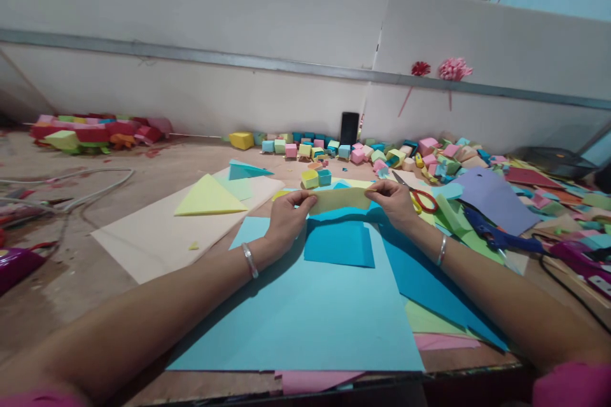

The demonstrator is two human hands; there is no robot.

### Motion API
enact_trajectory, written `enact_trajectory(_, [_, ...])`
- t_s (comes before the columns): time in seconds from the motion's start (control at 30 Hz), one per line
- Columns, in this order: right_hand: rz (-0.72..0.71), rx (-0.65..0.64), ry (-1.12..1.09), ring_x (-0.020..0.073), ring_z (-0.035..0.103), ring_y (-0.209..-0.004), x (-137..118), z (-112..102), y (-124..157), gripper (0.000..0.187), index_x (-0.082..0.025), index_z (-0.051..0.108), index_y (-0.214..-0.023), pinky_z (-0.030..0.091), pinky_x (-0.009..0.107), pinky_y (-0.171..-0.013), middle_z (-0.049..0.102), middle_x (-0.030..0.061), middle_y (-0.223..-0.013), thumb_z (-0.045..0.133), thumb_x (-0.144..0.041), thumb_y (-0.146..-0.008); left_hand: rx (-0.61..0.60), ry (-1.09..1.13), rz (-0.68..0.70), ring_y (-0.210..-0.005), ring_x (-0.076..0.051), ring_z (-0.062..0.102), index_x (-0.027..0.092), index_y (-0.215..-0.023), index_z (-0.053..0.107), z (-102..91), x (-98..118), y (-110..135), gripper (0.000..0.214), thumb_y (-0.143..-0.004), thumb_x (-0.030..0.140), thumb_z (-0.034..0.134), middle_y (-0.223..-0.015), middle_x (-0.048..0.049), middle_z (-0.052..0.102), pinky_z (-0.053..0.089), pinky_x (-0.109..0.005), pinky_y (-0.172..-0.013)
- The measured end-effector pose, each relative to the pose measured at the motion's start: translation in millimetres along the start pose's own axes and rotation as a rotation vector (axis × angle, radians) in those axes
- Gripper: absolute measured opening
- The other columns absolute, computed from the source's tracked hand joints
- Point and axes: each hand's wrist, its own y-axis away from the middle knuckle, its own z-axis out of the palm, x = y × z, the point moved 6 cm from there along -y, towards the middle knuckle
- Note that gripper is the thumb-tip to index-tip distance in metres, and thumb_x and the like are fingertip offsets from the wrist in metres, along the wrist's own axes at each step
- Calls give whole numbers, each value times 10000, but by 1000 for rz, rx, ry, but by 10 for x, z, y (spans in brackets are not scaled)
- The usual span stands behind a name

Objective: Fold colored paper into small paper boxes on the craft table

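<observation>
Between my two hands a yellow paper strip (341, 201) is held out lengthwise above the table. My left hand (289, 219) pinches its left end, and my right hand (395, 205) pinches its right end. Below the strip lies a darker blue paper piece (340, 245), resting on a large light blue sheet (296, 324). Just beyond the strip stand a small yellow paper box (310, 179) and a small blue paper box (324, 177). Red-handled scissors (424, 200) lie close to my right hand, partly hidden by it.
Several small paper boxes (291, 151) line the wall around an upright phone (349, 128). A blue glue gun (496, 235) lies at right with a purple sheet (496, 200) behind it. At left are a cream sheet (138, 235), a folded yellow paper (209, 197) and a white cable (95, 187).
</observation>
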Motion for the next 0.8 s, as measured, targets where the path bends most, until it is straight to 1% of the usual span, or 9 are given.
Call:
enact_trajectory(0.1, [-14,-23,30,163,572,-703,-21,-1,-9,307,-185,669,-763,476,305,-658,656,40,-767,721,-477,-682,9,-24,6,-609,-142,526,188,-729,732,-3,0,-5,140,-702,314,678,-614,2,624,419,-229,-515])
enact_trajectory(0.23, [-59,-36,113,165,562,-725,-79,19,10,336,-184,638,-789,467,296,-665,628,36,-780,594,-516,-793,-5,-29,-4,-498,-111,484,184,-725,714,10,-3,-8,142,-723,309,649,-572,13,593,389,-229,-468])
enact_trajectory(0.4, [-156,86,308,171,506,-713,-235,2,89,286,-210,547,-778,408,293,-678,539,20,-726,469,-463,-887,-40,-32,-18,-464,-104,494,178,-692,691,37,3,-6,150,-718,324,666,-564,9,585,371,-227,-441])
enact_trajectory(0.5, [-194,126,398,186,513,-733,-309,1,110,250,-224,534,-814,395,300,-709,549,30,-756,437,-436,-902,-63,-30,-23,-474,-101,494,172,-658,668,56,18,-1,172,-712,335,670,-567,11,577,376,-221,-446])
enact_trajectory(0.6, [-209,130,440,200,525,-756,-347,2,102,232,-232,517,-794,391,303,-729,556,38,-769,443,-429,-892,-84,-28,-28,-477,-95,484,166,-665,658,76,41,9,184,-716,342,659,-577,15,570,383,-216,-446])
enact_trajectory(0.8, [-206,101,411,195,523,-770,-363,7,84,221,-228,514,-788,391,304,-745,547,32,-777,453,-417,-886,-133,-29,-45,-488,-97,499,165,-715,655,113,66,43,126,-684,287,652,-585,28,574,379,-207,-447])
